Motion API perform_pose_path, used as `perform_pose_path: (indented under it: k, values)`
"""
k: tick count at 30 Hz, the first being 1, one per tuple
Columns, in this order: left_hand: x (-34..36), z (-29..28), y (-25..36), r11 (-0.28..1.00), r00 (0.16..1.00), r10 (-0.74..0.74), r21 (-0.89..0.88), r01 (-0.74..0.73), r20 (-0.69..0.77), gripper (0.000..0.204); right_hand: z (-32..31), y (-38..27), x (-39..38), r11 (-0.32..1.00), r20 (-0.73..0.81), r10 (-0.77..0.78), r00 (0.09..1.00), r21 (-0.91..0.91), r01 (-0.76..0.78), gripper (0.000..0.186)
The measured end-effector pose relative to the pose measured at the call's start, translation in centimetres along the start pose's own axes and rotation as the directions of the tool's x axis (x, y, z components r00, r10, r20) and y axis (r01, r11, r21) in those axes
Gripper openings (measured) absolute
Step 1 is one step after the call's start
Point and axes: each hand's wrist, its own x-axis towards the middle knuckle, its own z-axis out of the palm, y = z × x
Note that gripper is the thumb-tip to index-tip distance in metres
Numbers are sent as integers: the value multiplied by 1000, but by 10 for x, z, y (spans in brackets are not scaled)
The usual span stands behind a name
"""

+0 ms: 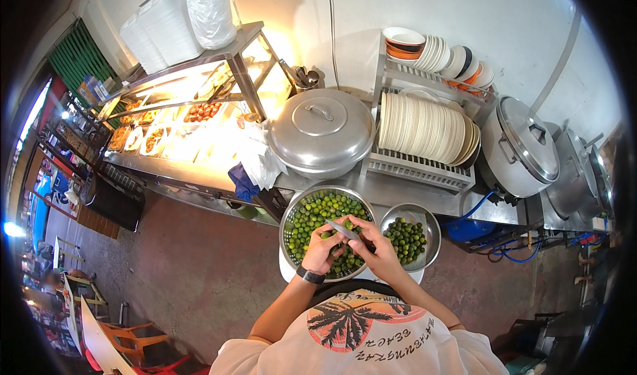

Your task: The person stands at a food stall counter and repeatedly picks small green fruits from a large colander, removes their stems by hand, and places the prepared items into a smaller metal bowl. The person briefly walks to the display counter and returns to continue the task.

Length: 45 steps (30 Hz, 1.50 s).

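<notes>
My left hand (pixel 320 253) is closed above a perforated steel colander (pixel 286 232) of small green citrus fruits (pixel 317 208); what its fingers hold is hidden. My right hand (pixel 373 249) grips a knife (pixel 346 231) whose grey blade points up and left across my left fingers. The two hands meet over the fruit. A smaller steel bowl (pixel 432 232) of darker green fruits (pixel 405 241) sits just right of the colander, beside my right hand.
A large lidded pot (pixel 318 126) stands behind the colander. Right are a plate rack (pixel 415 179), more pots (pixel 517 156) and a blue gas cylinder (pixel 461 227). Left are a lit food display (pixel 235 70) and chairs (pixel 133 338). A blurred person (pixel 50 289) is at far left.
</notes>
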Motion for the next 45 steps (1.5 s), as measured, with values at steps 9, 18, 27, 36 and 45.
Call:
perform_pose_path:
  k: [9, 18, 27, 36, 45]
  values:
    - [1, -5, 1, 1000, 999, 23, -10, -22, 42, 35, -4, 3, 1, 999, 21, -38, 999, 25, 38, 45]
    - [3, 6, 5, 972, 999, 49, 230, -48, -1, 27, -11, 27, -4, 966, -24, 37, 999, 257, -29, 42]
    - [18, -14, -17, 961, 962, -251, 92, 261, -112, 52, -34, 89, -3, 608, -37, 583, 811, 683, -406, 39]
    - [12, -18, -20, 901, 957, -213, 341, 270, -194, 31, -69, 199, -31, 288, -172, 859, 482, 941, -180, 18]
    - [22, 5, -16, 931, 950, -258, 218, 293, -173, 33, -36, 57, -18, 751, -140, 431, 891, 603, -269, 60]
